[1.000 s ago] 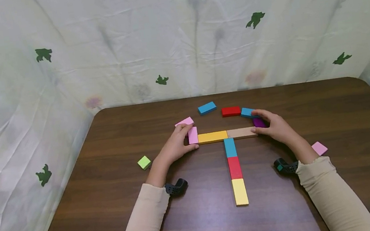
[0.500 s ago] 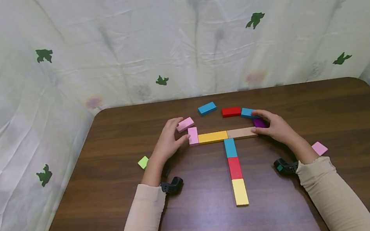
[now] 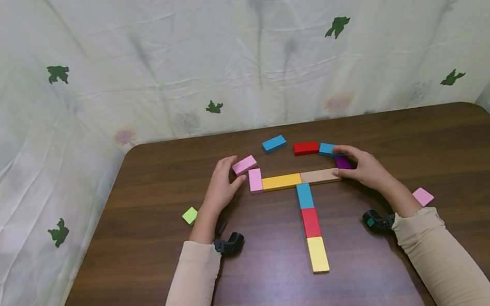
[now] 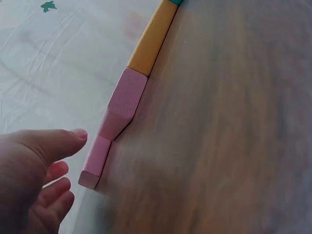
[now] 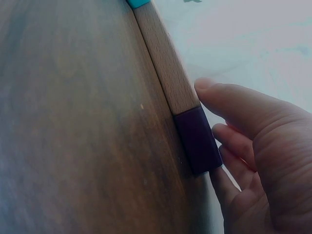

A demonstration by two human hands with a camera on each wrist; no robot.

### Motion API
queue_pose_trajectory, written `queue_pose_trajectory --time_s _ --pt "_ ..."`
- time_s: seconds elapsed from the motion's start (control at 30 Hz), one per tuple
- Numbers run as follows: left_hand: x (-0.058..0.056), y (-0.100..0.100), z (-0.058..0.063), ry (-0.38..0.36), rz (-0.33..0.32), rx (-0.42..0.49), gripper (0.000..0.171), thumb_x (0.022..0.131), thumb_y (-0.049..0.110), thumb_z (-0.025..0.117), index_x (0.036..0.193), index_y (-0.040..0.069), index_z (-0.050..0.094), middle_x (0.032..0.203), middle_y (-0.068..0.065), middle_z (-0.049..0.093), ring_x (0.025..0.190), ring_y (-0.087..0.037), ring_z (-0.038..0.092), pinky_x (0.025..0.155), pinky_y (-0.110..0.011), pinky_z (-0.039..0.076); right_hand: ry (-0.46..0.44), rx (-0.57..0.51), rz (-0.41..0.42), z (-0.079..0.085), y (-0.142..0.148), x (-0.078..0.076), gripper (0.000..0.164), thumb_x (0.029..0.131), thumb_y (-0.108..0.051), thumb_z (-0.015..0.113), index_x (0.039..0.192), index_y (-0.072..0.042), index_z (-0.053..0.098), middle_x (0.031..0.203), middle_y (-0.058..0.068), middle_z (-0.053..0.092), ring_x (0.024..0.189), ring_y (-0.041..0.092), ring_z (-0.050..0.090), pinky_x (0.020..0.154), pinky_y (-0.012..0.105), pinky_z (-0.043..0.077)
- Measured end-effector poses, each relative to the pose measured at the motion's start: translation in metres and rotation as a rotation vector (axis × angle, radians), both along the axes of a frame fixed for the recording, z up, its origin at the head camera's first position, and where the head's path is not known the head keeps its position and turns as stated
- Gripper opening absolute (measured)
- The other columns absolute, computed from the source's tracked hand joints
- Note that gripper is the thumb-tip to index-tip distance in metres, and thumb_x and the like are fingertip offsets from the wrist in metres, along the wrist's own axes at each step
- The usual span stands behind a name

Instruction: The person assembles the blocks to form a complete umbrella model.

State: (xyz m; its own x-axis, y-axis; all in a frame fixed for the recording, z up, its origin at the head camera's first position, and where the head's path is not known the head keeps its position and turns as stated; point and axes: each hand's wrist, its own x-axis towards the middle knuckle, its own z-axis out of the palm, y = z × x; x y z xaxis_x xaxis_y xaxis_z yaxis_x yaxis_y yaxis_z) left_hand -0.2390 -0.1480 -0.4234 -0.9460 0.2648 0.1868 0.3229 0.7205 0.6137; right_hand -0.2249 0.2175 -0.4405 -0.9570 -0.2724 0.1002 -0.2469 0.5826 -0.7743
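Note:
My left hand [image 3: 220, 188] stands left of two pink blocks, thumb and fingers spread apart and holding nothing. One pink block [image 3: 255, 179] lies lengthwise at the left end of a yellow-orange block [image 3: 281, 182]; the other pink block [image 3: 244, 165] is slanted behind it, near my fingertips. My right hand [image 3: 365, 170] curls round a purple block [image 5: 197, 141] at the right end of a plain wooden block [image 3: 319, 177], thumb in front and fingers behind. The purple block is partly hidden by that hand in the head view.
Below the crossing row runs a column of blue [image 3: 305, 196], red [image 3: 310, 222] and pale yellow [image 3: 318, 255] blocks. Behind lie a loose blue block [image 3: 274, 143], a red block [image 3: 306, 148] and another blue block [image 3: 327, 149]. A green block [image 3: 190, 215] and pink block [image 3: 423, 196] lie outward.
My left hand has let go of the pink block at the row's end and drawn back to the left. My right hand stays in place at the purple block.

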Motion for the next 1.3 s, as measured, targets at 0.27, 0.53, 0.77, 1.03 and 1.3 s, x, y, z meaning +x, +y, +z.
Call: queue_pose_trajectory --time_s 0.27,0.53,0.77,1.03,1.3 --pt "-0.007 -0.003 -0.009 -0.045 0.042 0.001 0.048 0.086 0.015 0.062 0.129 0.001 0.045 0.126 -0.017 0.044 0.119 -0.027 0.040 0.099 -0.038 0.029 -0.003 -0.005 0.005 0.001 -0.001 0.001 0.064 0.080 -0.030 0.068 0.132 -0.003 0.041 0.131 0.018 0.042 0.122 0.036 0.034 0.098 0.050 0.027" --pt "-0.014 -0.002 -0.010 -0.017 0.076 -0.021 0.037 0.085 0.012 0.061 0.120 -0.001 0.054 0.115 -0.017 0.051 0.109 -0.027 0.047 0.095 -0.038 0.035 0.003 -0.011 0.010 0.000 -0.001 -0.001 0.063 0.080 -0.029 0.068 0.131 -0.003 0.041 0.131 0.018 0.042 0.122 0.036 0.034 0.098 0.049 0.026" --pt "-0.013 -0.001 -0.006 -0.029 0.090 -0.041 0.034 0.086 0.013 0.061 0.117 -0.001 0.056 0.114 -0.016 0.053 0.109 -0.027 0.047 0.095 -0.038 0.035 -0.003 -0.010 0.006 0.001 -0.001 0.000 0.064 0.080 -0.029 0.068 0.132 -0.003 0.041 0.131 0.018 0.041 0.123 0.036 0.033 0.098 0.049 0.026" --pt "-0.012 0.003 -0.002 0.008 0.112 -0.040 0.035 0.086 0.014 0.060 0.118 0.000 0.055 0.114 -0.016 0.051 0.110 -0.027 0.045 0.096 -0.038 0.033 0.006 -0.004 0.006 0.000 0.000 0.000 0.063 0.080 -0.028 0.068 0.131 -0.003 0.041 0.131 0.018 0.042 0.122 0.036 0.034 0.098 0.049 0.027" --pt "-0.010 0.015 0.004 0.037 0.116 0.005 0.034 0.085 0.013 0.062 0.117 0.001 0.057 0.114 -0.015 0.052 0.109 -0.027 0.046 0.095 -0.037 0.034 0.006 -0.016 0.012 0.000 -0.001 0.001 0.063 0.080 -0.029 0.068 0.131 -0.004 0.042 0.131 0.017 0.042 0.123 0.035 0.034 0.098 0.048 0.027"
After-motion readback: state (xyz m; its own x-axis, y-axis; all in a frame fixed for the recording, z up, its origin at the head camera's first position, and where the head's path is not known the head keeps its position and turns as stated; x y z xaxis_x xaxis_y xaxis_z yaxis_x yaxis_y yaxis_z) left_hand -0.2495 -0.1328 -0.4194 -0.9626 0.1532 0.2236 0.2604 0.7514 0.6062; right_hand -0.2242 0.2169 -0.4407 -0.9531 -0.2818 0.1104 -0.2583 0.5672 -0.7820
